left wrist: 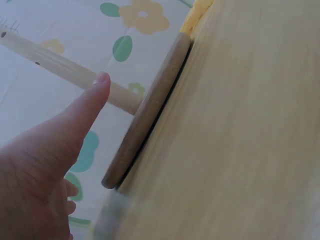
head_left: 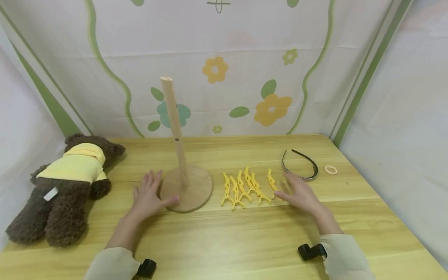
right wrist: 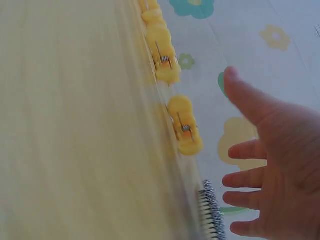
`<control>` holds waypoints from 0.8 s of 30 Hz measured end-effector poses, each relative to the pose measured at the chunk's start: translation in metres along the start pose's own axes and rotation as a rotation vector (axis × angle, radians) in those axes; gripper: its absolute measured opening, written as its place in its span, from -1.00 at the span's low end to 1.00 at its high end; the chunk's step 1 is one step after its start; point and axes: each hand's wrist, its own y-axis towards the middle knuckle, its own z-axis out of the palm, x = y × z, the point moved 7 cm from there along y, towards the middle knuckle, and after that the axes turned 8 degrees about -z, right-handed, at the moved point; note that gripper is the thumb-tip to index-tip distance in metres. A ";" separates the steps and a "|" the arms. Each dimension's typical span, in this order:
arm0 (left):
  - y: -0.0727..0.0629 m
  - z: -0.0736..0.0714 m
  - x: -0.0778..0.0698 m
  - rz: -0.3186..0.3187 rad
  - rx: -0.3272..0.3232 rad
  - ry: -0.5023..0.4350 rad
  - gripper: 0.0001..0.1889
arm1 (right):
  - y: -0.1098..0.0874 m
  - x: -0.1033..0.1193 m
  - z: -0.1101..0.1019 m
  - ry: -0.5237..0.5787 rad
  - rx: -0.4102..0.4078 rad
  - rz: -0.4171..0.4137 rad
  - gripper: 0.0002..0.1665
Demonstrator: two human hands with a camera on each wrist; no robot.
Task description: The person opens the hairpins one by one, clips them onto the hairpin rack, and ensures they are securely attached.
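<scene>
At the left edge of a round wooden base, my left hand [head_left: 148,196] spreads its fingers and holds nothing. From that base [head_left: 199,190] rises an upright wooden post [head_left: 175,124]. Several yellow hair clips [head_left: 241,188] lie in a row right of the stand; in the right wrist view a clip [right wrist: 185,127] shows its metal spring. My right hand [head_left: 301,194] hovers beside the rightmost clip [head_left: 270,179], fingers apart, nothing in its grasp. Just beyond that hand lies a dark toothed headband [head_left: 315,167], partly covered by the fingers.
A brown teddy bear [head_left: 70,190] in a yellow hoodie lies face down at the left of the wooden table [head_left: 224,245]. A pale hair ring [head_left: 330,170] is at the far right. A flowered cloth [head_left: 241,77] hangs behind the table.
</scene>
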 end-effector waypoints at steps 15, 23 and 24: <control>0.001 0.023 0.008 0.049 0.007 0.054 0.03 | -0.007 -0.008 0.024 -0.075 -0.118 0.052 -0.23; 0.001 0.023 0.008 0.047 0.004 0.054 0.02 | -0.010 -0.011 0.024 -0.054 -0.139 0.058 -0.27; 0.002 0.023 0.008 0.046 0.006 0.054 0.02 | -0.010 -0.011 0.023 -0.052 -0.144 0.058 -0.27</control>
